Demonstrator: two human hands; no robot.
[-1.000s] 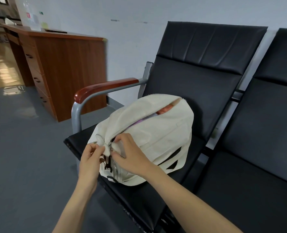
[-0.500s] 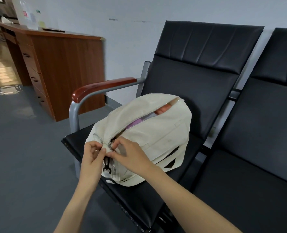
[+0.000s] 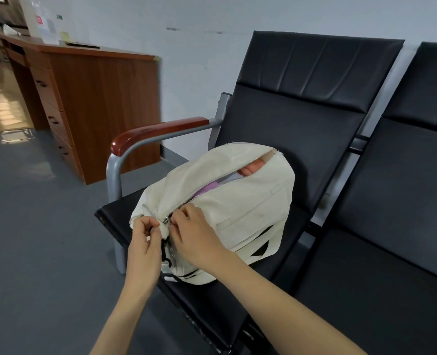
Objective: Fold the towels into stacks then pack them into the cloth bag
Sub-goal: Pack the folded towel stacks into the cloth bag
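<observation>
Nearest the camera, both forearms reached in from the bottom edge. The left hand (image 3: 145, 243) had its fingers curled, pinching the cloth at the near end of the bag (image 3: 238, 208). The right hand (image 3: 198, 239), just beside it, was curled too, its thumb and forefinger pinched at the zip (image 3: 166, 221), which sat at the near end of its track. A black cord (image 3: 165, 252) hung down between the two hands.

The cream bag lay on its side on the seat of a black chair (image 3: 302, 139), close to the front edge. The opening along its top gaped, and towels showed inside: a purple one (image 3: 207, 188) in the middle and a pink one (image 3: 250, 169) at the far end.

The chair's wooden armrest (image 3: 158, 131) stood to the left of the bag. A second black chair (image 3: 404, 201) adjoined on the right. Farther left, on the grey floor (image 3: 33, 226), stood a brown desk (image 3: 102, 98) with drawers, against a white wall (image 3: 199, 60).
</observation>
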